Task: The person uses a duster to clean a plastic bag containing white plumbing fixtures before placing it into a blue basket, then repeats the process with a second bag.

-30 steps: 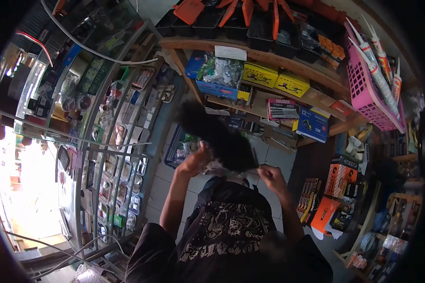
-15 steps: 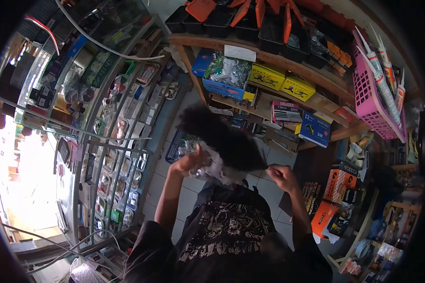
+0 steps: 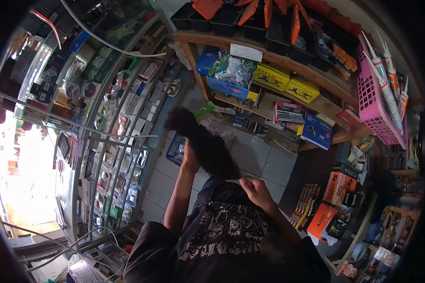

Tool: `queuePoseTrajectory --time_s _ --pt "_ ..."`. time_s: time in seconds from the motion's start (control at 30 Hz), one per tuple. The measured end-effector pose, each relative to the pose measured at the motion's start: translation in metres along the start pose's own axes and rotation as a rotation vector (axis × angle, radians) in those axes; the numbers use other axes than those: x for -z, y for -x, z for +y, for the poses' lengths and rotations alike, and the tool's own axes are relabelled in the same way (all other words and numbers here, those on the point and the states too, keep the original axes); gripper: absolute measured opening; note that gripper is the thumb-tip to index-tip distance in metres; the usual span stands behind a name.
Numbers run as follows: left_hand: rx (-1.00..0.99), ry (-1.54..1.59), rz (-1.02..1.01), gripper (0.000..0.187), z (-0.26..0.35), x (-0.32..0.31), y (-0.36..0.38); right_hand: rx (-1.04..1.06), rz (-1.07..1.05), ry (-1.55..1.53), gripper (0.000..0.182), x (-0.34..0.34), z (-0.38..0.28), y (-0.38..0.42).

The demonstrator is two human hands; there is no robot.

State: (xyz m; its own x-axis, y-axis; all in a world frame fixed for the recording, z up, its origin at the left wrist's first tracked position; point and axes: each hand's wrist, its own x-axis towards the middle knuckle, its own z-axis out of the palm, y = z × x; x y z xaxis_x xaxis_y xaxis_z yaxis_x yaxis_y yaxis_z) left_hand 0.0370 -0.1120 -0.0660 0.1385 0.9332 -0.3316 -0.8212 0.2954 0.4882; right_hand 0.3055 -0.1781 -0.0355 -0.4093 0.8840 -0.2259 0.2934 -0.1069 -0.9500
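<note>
A black fluffy feather duster [image 3: 205,141] slants across the space before my body, its head up and to the left. My right hand [image 3: 254,188] is closed round the handle end, close to my waist. Beside the duster, my left hand [image 3: 190,158] is raised, and the black feathers cover most of its fingers. Past the duster shows a crumpled, pale, see-through plastic bag [image 3: 222,126] with a green piece [image 3: 204,111] at its edge. Whether my left hand holds that bag is hidden.
A blue basket [image 3: 175,150] stands low behind my left hand. Glass shelves [image 3: 123,155] of small goods line the left. Ahead, a wooden shelf [image 3: 311,66] bears yellow boxes [image 3: 271,77] and black bins. A pink basket [image 3: 375,104] with sealant tubes hangs at right.
The duster and my right hand have moved left and toward my body. My left hand has shifted slightly right and upward, its fingers now behind the feathers. The pale plastic has moved farther away.
</note>
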Motion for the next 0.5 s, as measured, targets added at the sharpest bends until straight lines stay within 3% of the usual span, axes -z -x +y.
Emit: queuePoseTrajectory --time_s 0.07,0.1,0.2,0.33,0.4,0.47,0.5 --pt "-0.094 0.057 0.025 0.077 -0.009 0.003 -0.002 -0.048 0.010 0.031 0.035 -0.003 -0.002 0.001" --pt "-0.084 0.028 0.076 0.077 -0.015 0.002 -0.004 -0.003 0.132 -0.091 0.033 -0.012 0.005 -0.002" --pt "-0.048 0.026 0.126 0.072 -0.022 -0.018 0.005 -0.044 0.150 -0.060 0.033 -0.011 0.000 -0.014" --pt "0.076 0.209 -0.012 0.074 -0.010 0.005 0.003 -0.074 -0.066 0.002 0.033 -0.004 -0.003 -0.008" --pt "-0.223 -0.006 0.109 0.075 -0.008 -0.001 0.005 0.006 0.025 -0.038 0.030 -0.003 0.007 -0.008" --pt "-0.202 -0.103 0.205 0.072 -0.012 0.008 0.014 -0.124 0.156 -0.320 0.029 0.002 0.012 -0.012" --pt "-0.200 -0.162 0.260 0.070 -0.020 0.001 0.018 -0.169 0.149 -0.319 0.029 0.006 0.016 -0.015"
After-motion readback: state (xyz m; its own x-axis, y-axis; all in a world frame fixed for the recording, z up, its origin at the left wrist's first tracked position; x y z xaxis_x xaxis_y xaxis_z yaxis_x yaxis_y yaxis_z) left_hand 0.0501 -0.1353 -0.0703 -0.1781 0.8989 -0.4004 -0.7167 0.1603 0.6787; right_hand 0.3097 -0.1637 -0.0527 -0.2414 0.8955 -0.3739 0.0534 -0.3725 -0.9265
